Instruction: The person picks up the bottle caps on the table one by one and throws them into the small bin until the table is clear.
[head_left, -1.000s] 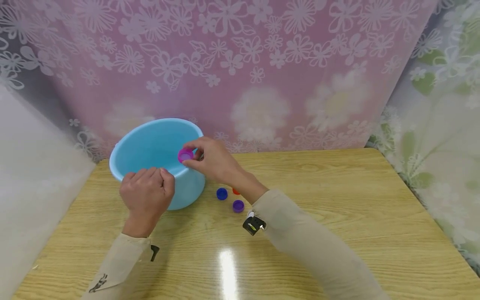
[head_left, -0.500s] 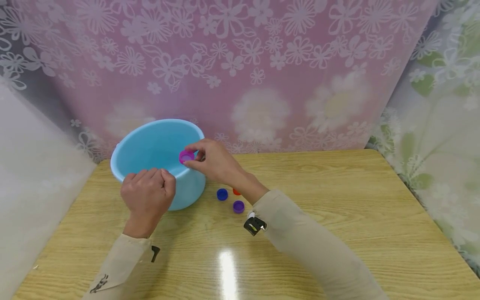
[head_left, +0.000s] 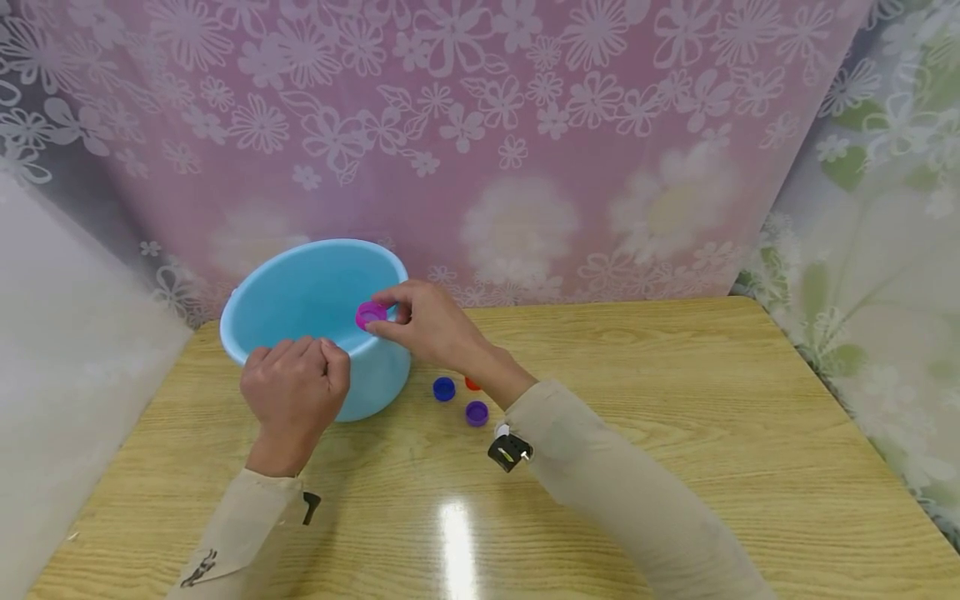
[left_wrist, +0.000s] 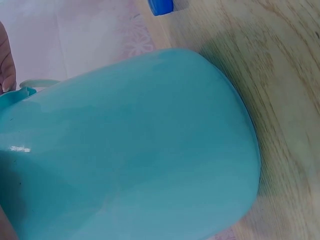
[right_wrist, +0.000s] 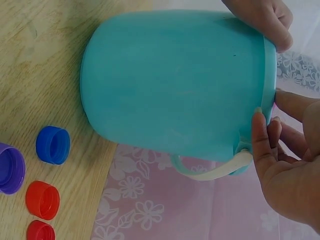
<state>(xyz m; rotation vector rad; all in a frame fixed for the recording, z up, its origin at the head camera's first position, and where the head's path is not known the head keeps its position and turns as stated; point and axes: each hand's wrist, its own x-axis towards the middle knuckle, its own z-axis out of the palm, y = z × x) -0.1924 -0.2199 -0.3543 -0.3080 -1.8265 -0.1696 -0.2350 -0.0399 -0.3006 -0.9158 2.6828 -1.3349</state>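
A light blue bucket stands at the left of the table, its mouth facing up and toward me. My left hand grips the near rim with curled fingers. At the rim's right side, my right hand pinches a magenta bottle cap between thumb and fingers, just inside the mouth. Most of that cap is hidden behind the rim in the right wrist view, where the bucket wall and its pale handle show. The bottom of the bucket's inside is out of sight.
Right of the bucket lie a blue cap, a purple cap and a red cap partly behind my wrist. The right wrist view shows a second red cap. A pink floral curtain hangs behind the wooden table.
Almost nothing has moved. Both hands keep their places, and the magenta cap stays pinched at the rim, with only a tiny shift.
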